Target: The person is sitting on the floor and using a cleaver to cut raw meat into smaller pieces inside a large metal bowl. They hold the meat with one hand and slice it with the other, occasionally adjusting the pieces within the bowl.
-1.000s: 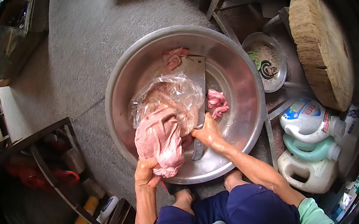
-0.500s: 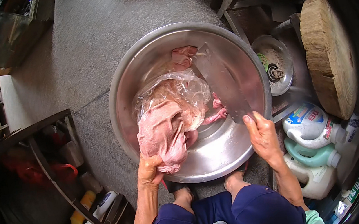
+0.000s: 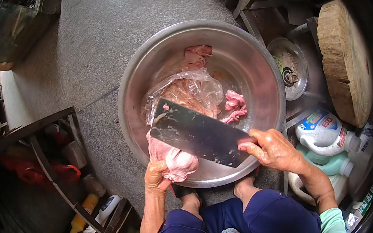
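A wide metal basin [image 3: 257,83] stands on the floor in front of my feet. At its near left rim my left hand [image 3: 156,174] is closed on a large piece of raw pink meat [image 3: 178,164]. My right hand [image 3: 270,148], at the near right rim, grips a cleaver [image 3: 201,136]. Its broad dark blade lies slantwise over the meat and hides part of it; bits of meat cling to the steel. Behind the blade sits a clear plastic bag [image 3: 192,85] with meat in it. Smaller scraps of meat [image 3: 234,103] rest on the basin floor, and another piece [image 3: 197,56] lies farther back.
To the right are a round wooden chopping block [image 3: 344,65] on edge, a small metal bowl [image 3: 300,71] and stacked detergent jugs [image 3: 323,131]. A wooden shelf [image 3: 57,176] holding bottles and a red bag stands at the left. Grey floor [image 3: 88,49] stretches beyond the basin.
The cleaver has swung left from the basin's right side to over the meat, its blade now broadside to view. My right hand has moved slightly inward; the left still holds the meat.
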`<state>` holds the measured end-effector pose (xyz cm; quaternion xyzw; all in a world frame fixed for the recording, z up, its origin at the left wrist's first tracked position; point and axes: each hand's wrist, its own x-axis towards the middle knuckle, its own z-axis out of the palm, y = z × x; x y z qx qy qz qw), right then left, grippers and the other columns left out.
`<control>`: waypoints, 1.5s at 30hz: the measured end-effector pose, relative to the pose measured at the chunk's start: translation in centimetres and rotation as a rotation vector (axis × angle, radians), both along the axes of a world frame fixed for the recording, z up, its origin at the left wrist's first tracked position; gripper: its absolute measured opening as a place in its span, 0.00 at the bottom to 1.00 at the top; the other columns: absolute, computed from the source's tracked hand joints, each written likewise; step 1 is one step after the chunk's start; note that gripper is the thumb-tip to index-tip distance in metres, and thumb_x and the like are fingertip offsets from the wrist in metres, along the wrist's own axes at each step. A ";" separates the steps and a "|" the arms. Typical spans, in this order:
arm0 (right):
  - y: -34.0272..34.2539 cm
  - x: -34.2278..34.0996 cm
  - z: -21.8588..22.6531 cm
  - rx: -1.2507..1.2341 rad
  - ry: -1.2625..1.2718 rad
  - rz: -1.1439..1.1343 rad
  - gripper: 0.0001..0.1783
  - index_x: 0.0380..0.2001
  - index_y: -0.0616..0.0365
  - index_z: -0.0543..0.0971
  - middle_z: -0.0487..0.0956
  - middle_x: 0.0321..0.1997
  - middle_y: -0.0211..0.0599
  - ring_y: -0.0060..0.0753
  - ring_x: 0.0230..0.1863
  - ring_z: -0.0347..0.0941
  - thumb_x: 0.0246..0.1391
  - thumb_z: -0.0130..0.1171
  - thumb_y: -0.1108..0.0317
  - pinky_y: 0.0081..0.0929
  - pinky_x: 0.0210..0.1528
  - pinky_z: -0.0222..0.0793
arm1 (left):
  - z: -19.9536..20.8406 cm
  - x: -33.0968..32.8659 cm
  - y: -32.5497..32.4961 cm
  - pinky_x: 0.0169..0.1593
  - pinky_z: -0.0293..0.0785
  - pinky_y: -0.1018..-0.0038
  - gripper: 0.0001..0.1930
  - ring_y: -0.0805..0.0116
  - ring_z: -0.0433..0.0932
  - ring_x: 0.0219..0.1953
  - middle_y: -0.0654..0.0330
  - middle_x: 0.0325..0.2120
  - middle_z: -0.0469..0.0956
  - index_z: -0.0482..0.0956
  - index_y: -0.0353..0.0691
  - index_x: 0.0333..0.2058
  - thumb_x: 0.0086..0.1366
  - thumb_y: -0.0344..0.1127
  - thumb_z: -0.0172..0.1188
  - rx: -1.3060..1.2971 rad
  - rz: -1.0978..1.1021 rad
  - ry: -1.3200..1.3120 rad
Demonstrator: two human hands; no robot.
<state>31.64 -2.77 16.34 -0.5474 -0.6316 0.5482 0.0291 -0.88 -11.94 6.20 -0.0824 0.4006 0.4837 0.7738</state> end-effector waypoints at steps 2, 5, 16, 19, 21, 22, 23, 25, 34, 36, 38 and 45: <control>0.1 0.2 -1.2 0.026 -0.001 -0.058 0.19 0.34 0.62 0.77 0.80 0.24 0.53 0.60 0.32 0.79 0.64 0.60 0.54 0.49 0.33 0.71 | -0.7 -0.4 -0.4 0.62 0.75 0.55 0.42 0.53 0.79 0.56 0.48 0.56 0.77 0.64 0.31 0.65 0.50 0.24 0.70 0.007 -0.005 -0.052; 1.2 0.7 -2.0 0.034 -0.123 -0.098 0.20 0.32 0.65 0.75 0.78 0.24 0.56 0.57 0.27 0.76 0.63 0.62 0.56 0.44 0.29 0.68 | 0.1 0.0 -0.1 0.62 0.75 0.56 0.43 0.52 0.79 0.56 0.48 0.56 0.77 0.64 0.30 0.66 0.49 0.24 0.70 0.010 -0.028 0.027; 1.0 0.2 -1.7 -0.368 0.188 -0.174 0.24 0.46 0.69 0.79 0.78 0.25 0.42 0.20 0.30 0.68 0.65 0.60 0.54 0.30 0.35 0.68 | -0.8 -1.7 -1.0 0.66 0.69 0.49 0.45 0.44 0.72 0.63 0.44 0.62 0.71 0.62 0.34 0.67 0.44 0.11 0.56 0.068 0.155 -0.071; 0.4 0.5 -3.4 -0.431 0.129 -0.235 0.25 0.45 0.67 0.80 0.75 0.23 0.33 0.22 0.30 0.67 0.66 0.58 0.50 0.30 0.34 0.67 | -1.6 -2.4 -2.1 0.67 0.67 0.48 0.42 0.43 0.72 0.63 0.45 0.63 0.70 0.63 0.35 0.67 0.50 0.15 0.59 0.079 0.250 -0.178; 0.1 1.0 -4.8 -0.364 0.054 -0.206 0.24 0.44 0.66 0.80 0.73 0.22 0.30 0.21 0.28 0.66 0.66 0.58 0.51 0.29 0.32 0.65 | -1.9 -2.4 -2.3 0.68 0.66 0.47 0.39 0.44 0.72 0.63 0.45 0.63 0.70 0.64 0.36 0.67 0.54 0.20 0.62 0.095 0.287 -0.146; 0.1 1.3 -5.2 -0.330 0.014 -0.192 0.23 0.44 0.65 0.80 0.73 0.21 0.28 0.21 0.27 0.65 0.66 0.59 0.51 0.28 0.30 0.64 | -1.9 -2.5 -2.2 0.68 0.66 0.47 0.38 0.44 0.72 0.63 0.46 0.63 0.70 0.64 0.36 0.67 0.55 0.23 0.63 0.122 0.307 -0.173; -0.1 1.6 -5.2 -0.372 0.076 -0.241 0.23 0.45 0.64 0.80 0.71 0.20 0.24 0.17 0.25 0.62 0.66 0.59 0.51 0.26 0.27 0.61 | -1.7 -2.5 -2.1 0.68 0.65 0.47 0.37 0.45 0.71 0.63 0.46 0.63 0.70 0.64 0.36 0.67 0.57 0.26 0.64 0.149 0.326 -0.202; 0.8 1.0 -3.0 -0.558 0.129 -0.368 0.23 0.46 0.64 0.80 0.69 0.19 0.21 0.16 0.24 0.60 0.66 0.59 0.51 0.25 0.26 0.60 | -2.0 -3.2 -2.2 0.69 0.64 0.48 0.35 0.48 0.71 0.64 0.47 0.64 0.70 0.65 0.37 0.66 0.61 0.35 0.66 0.242 0.297 -0.135; 1.5 1.3 -1.8 -0.560 0.276 -0.219 0.16 0.41 0.62 0.80 0.66 0.21 0.18 0.14 0.25 0.58 0.66 0.61 0.57 0.24 0.26 0.58 | -1.9 -3.3 0.5 0.67 0.69 0.49 0.40 0.48 0.72 0.63 0.47 0.64 0.70 0.64 0.38 0.67 0.55 0.35 0.67 0.087 0.266 -0.002; 1.3 1.3 -2.7 -0.495 0.234 -0.210 0.19 0.43 0.62 0.81 0.69 0.23 0.19 0.13 0.27 0.60 0.65 0.61 0.55 0.23 0.27 0.59 | -2.1 -2.5 0.7 0.66 0.70 0.49 0.38 0.47 0.73 0.62 0.45 0.63 0.70 0.63 0.35 0.66 0.56 0.32 0.64 0.172 0.295 -0.060; 1.6 1.3 -3.4 -0.496 0.103 -0.185 0.20 0.45 0.63 0.81 0.72 0.24 0.21 0.13 0.29 0.62 0.65 0.61 0.55 0.22 0.29 0.62 | -2.0 -2.0 0.6 0.65 0.71 0.49 0.37 0.46 0.74 0.61 0.43 0.62 0.70 0.63 0.33 0.66 0.57 0.29 0.61 0.232 0.322 -0.099; 0.3 1.1 -3.2 -0.277 0.158 -0.402 0.18 0.48 0.66 0.79 0.83 0.32 0.34 0.19 0.33 0.73 0.65 0.62 0.62 0.23 0.36 0.71 | 2.9 -0.9 4.4 0.59 0.77 0.58 0.36 0.54 0.81 0.50 0.46 0.51 0.79 0.62 0.28 0.65 0.54 0.20 0.53 0.058 0.169 0.043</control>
